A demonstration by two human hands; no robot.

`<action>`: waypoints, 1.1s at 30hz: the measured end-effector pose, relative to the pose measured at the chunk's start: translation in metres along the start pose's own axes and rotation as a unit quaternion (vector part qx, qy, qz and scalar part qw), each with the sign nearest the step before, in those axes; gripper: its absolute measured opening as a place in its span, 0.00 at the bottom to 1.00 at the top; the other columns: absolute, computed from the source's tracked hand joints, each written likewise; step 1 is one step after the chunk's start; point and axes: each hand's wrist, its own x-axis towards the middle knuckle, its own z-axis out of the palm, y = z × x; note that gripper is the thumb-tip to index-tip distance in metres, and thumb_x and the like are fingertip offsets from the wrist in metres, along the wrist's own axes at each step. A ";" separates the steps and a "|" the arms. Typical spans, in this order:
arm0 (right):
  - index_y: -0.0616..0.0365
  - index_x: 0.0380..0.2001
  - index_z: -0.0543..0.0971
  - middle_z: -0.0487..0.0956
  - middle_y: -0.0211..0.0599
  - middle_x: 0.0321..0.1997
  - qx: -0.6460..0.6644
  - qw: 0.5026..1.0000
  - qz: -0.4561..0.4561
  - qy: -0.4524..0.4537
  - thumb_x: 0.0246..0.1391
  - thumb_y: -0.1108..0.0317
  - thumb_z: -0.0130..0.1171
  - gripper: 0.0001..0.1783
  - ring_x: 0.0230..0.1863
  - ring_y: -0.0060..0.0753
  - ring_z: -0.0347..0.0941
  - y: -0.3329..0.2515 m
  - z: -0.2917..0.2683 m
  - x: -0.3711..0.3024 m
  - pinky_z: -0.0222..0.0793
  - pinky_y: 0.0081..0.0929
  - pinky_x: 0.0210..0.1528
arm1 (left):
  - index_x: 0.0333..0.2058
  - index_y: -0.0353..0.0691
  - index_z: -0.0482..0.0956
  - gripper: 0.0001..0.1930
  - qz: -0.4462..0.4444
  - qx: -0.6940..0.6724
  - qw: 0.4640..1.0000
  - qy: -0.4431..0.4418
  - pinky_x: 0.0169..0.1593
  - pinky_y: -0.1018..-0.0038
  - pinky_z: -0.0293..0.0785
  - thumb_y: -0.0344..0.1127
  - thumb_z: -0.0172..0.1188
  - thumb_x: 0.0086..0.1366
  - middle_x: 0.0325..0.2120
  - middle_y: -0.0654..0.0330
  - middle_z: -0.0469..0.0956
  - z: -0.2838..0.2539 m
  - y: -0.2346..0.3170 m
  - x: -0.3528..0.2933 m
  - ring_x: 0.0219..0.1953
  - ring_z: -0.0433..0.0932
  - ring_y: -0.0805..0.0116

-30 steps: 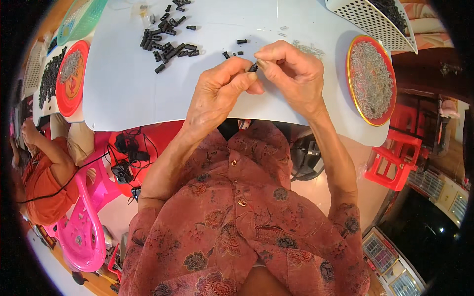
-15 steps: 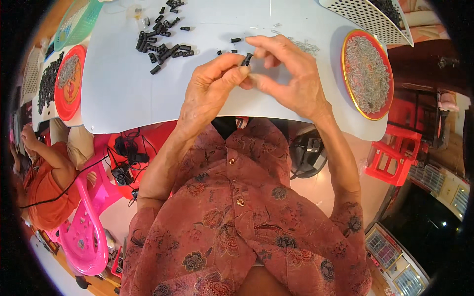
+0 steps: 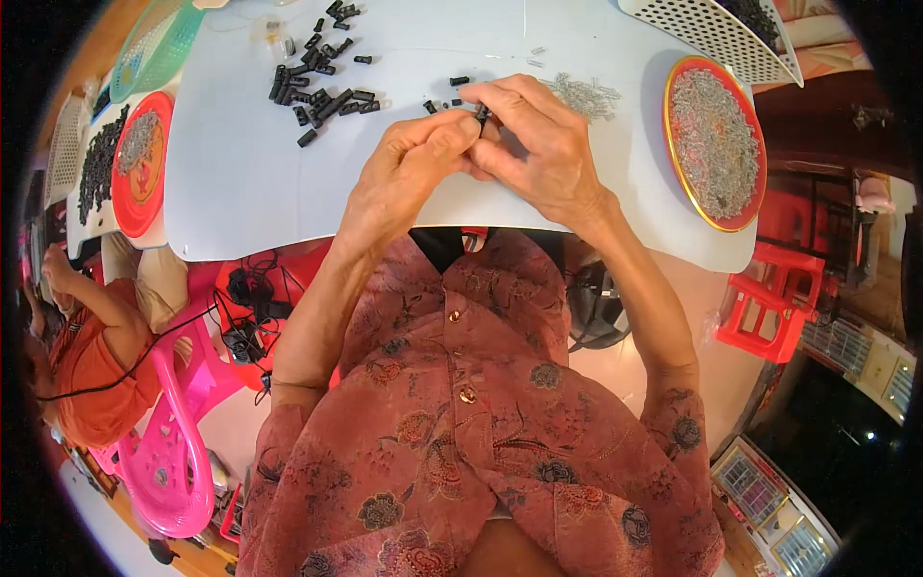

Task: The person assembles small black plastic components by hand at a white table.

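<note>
A small black cylindrical plastic piece (image 3: 483,113) stands between my two hands, above the near edge of the table. My left hand (image 3: 409,168) is closed in a pinch, thumb and forefinger gripping the piece. Around its other side curls my right hand (image 3: 553,149), the forefinger bent over its top and the thumb close below. Fingers partly hide the piece. Just beyond them lie a loose black cylinder (image 3: 460,81) and a few tiny black bits (image 3: 431,106). Small metal springs (image 3: 585,96) are scattered beyond my right hand.
A pile of black cylinders (image 3: 312,82) lies left on the white table (image 3: 250,192). At right sits a red, gold-rimmed tray (image 3: 676,183) full of springs, below a white perforated basket (image 3: 707,34). Another person (image 3: 106,356) sits at far left, near a pink chair (image 3: 197,471).
My right hand has moved left and inward, its spread fingers closing around the black piece. My left hand still pinches it, almost in the same place.
</note>
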 end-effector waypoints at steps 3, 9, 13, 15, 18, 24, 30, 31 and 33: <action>0.63 0.41 0.77 0.75 0.38 0.32 0.006 1.000 -0.003 0.011 0.37 0.75 0.65 0.22 0.33 0.40 0.71 0.001 0.005 0.000 0.67 0.34 0.39 | 0.34 0.31 0.76 0.15 -0.047 -0.094 0.994 -0.024 0.44 0.76 0.69 0.38 0.48 0.70 0.30 0.64 0.75 -0.002 -0.001 0.003 0.35 0.71 0.75; 0.65 0.36 0.75 0.72 0.38 0.30 -0.112 0.983 -0.102 0.108 0.36 0.75 0.64 0.19 0.32 0.38 0.69 -0.010 0.018 0.006 0.62 0.34 0.34 | 0.39 0.31 0.74 0.13 -0.020 -0.185 0.981 0.045 0.46 0.73 0.70 0.37 0.50 0.68 0.34 0.62 0.74 0.002 -0.004 0.007 0.38 0.72 0.73; 0.69 0.38 0.73 0.67 0.38 0.27 -0.159 0.972 -0.096 0.143 0.36 0.71 0.61 0.21 0.28 0.37 0.65 -0.014 0.034 0.000 0.58 0.34 0.31 | 0.39 0.32 0.73 0.12 -0.046 -0.184 0.980 0.057 0.45 0.72 0.69 0.36 0.48 0.68 0.34 0.61 0.73 -0.003 -0.006 0.004 0.38 0.72 0.72; 0.66 0.39 0.76 0.73 0.39 0.30 -0.139 0.979 -0.064 0.135 0.33 0.75 0.65 0.23 0.27 0.39 0.69 -0.020 0.029 -0.002 0.62 0.34 0.30 | 0.41 0.31 0.73 0.12 -0.066 -0.180 0.977 0.088 0.46 0.72 0.69 0.36 0.47 0.69 0.36 0.61 0.74 0.005 -0.001 0.003 0.40 0.72 0.72; 0.66 0.37 0.76 0.73 0.39 0.29 -0.127 0.979 -0.078 0.138 0.33 0.74 0.67 0.22 0.27 0.38 0.70 -0.018 0.018 -0.001 0.63 0.32 0.29 | 0.44 0.29 0.73 0.16 -0.033 -0.163 0.985 0.039 0.50 0.70 0.69 0.38 0.45 0.71 0.40 0.57 0.75 -0.001 -0.006 -0.004 0.44 0.73 0.70; 0.59 0.38 0.78 0.79 0.38 0.33 -0.161 0.981 0.048 0.101 0.47 0.63 0.64 0.15 0.31 0.37 0.75 0.003 -0.073 0.031 0.71 0.33 0.33 | 0.43 0.25 0.72 0.23 0.047 -0.099 0.994 -0.007 0.49 0.67 0.70 0.46 0.43 0.72 0.35 0.52 0.78 -0.004 -0.017 -0.012 0.39 0.76 0.65; 0.61 0.33 0.77 0.76 0.45 0.34 -0.467 0.857 -0.093 0.197 0.41 0.69 0.67 0.14 0.38 0.50 0.71 0.050 -0.164 0.098 0.66 0.41 0.42 | 0.35 0.29 0.75 0.21 0.042 0.078 0.995 0.054 0.44 0.74 0.70 0.45 0.44 0.71 0.28 0.57 0.79 0.013 0.006 -0.009 0.34 0.74 0.71; 0.61 0.32 0.76 0.76 0.45 0.34 -0.474 0.846 -0.129 0.207 0.42 0.68 0.67 0.14 0.38 0.50 0.71 0.048 -0.153 0.099 0.66 0.42 0.42 | 0.35 0.29 0.75 0.21 0.056 0.115 0.990 0.059 0.44 0.74 0.70 0.44 0.44 0.71 0.27 0.57 0.79 0.011 0.008 -0.009 0.33 0.74 0.72; 0.60 0.34 0.78 0.77 0.41 0.30 -0.335 0.927 -0.106 0.134 0.45 0.69 0.65 0.11 0.34 0.38 0.73 0.043 -0.120 0.089 0.67 0.32 0.39 | 0.35 0.30 0.75 0.20 0.051 0.121 0.989 0.071 0.43 0.74 0.71 0.44 0.44 0.71 0.27 0.57 0.79 0.004 0.002 -0.013 0.33 0.74 0.71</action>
